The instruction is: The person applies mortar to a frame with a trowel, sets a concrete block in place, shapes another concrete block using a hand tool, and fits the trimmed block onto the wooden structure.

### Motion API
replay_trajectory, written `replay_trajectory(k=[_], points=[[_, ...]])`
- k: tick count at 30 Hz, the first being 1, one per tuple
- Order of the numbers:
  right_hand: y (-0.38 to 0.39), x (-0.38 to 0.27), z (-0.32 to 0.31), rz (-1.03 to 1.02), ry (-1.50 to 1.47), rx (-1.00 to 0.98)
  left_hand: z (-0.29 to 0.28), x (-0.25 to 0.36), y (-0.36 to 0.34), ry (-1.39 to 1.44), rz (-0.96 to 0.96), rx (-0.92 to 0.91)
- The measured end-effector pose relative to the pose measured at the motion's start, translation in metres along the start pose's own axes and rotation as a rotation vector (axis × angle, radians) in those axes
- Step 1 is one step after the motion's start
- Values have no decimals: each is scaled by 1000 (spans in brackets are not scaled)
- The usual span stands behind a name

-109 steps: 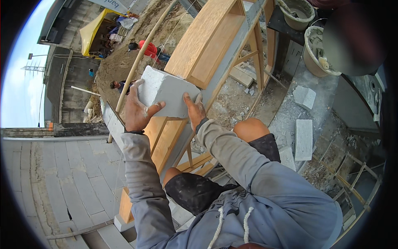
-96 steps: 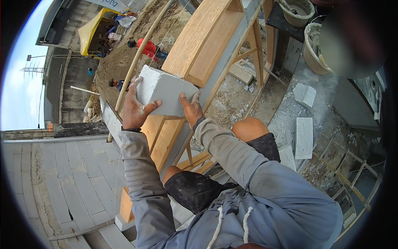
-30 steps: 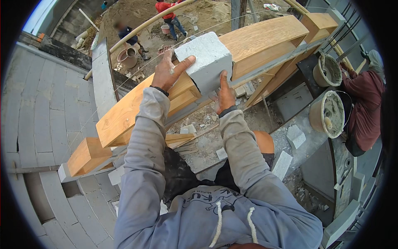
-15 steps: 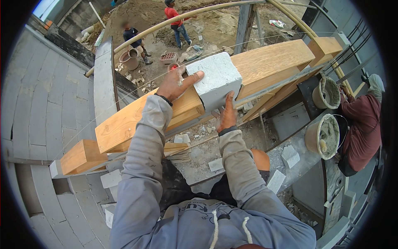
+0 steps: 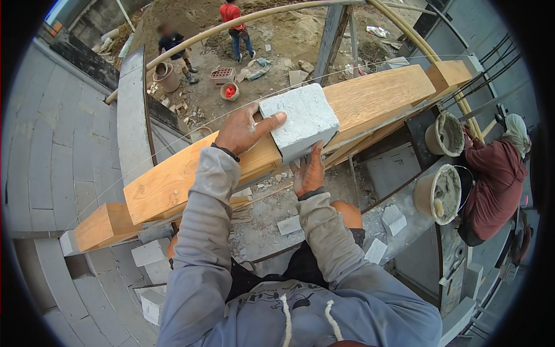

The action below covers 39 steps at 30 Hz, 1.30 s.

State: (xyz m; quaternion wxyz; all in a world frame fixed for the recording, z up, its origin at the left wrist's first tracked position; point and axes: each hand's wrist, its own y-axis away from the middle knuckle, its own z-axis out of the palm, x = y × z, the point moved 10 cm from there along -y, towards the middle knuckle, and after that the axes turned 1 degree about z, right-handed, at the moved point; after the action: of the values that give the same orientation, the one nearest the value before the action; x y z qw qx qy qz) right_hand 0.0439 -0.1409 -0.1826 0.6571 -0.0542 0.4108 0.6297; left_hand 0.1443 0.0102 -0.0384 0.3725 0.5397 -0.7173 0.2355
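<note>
A light grey concrete block (image 5: 300, 118) with a rough top sits across the long wooden beam (image 5: 376, 95), which shows on both sides of it. My left hand (image 5: 245, 130) grips the block's left side, thumb against the top edge and fingers toward the far side. My right hand (image 5: 309, 170) holds the near lower face, thumb pointing up and fingers partly hidden under it. What the block's underside rests on is hidden. A thin string (image 5: 225, 113) runs along the beam's far side, close behind the block.
Two mortar buckets (image 5: 437, 194) stand at the right beside a crouching person (image 5: 497, 173) in maroon. Loose block pieces (image 5: 394, 220) lie on the scaffold boards. Beyond the beam, bent poles (image 5: 231, 28) cross in front of two people on sandy ground. A grey block wall (image 5: 58, 144) rises left.
The view has shifted slightly, so the surroundings sit further left. Both hands keep hold of the block, which looks slightly turned. Beyond the beam, the person in red has turned and lowered an arm.
</note>
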Motion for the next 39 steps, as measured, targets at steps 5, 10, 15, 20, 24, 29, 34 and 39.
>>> replay_trajectory(k=[5, 10, 15, 20, 24, 29, 34, 39], points=[[-1, 0, -3, 2, 12, 20, 6, 14, 0, 132, 36, -76], [-7, 5, -18, -34, 98, 152, 5, 31, 3, 171, 53, -37], [-8, 12, -15, -59, 60, 134, 5, 15, -1, 99, 52, -12], [-5, 21, -8, 18, 67, 90, 5, 18, 3, 203, -4, 0], [-16, 29, -9, -60, 1, 62, 5, 16, 1, 82, 26, 2], [-24, 43, -7, -22, -72, 63, 1, 16, 1, 92, 1, 11], [-20, 28, -6, -57, -84, 53, 2, 17, -1, 97, 2, 1], [-7, 14, 5, -54, -37, 7, 2, 16, 0, 97, -22, -22]])
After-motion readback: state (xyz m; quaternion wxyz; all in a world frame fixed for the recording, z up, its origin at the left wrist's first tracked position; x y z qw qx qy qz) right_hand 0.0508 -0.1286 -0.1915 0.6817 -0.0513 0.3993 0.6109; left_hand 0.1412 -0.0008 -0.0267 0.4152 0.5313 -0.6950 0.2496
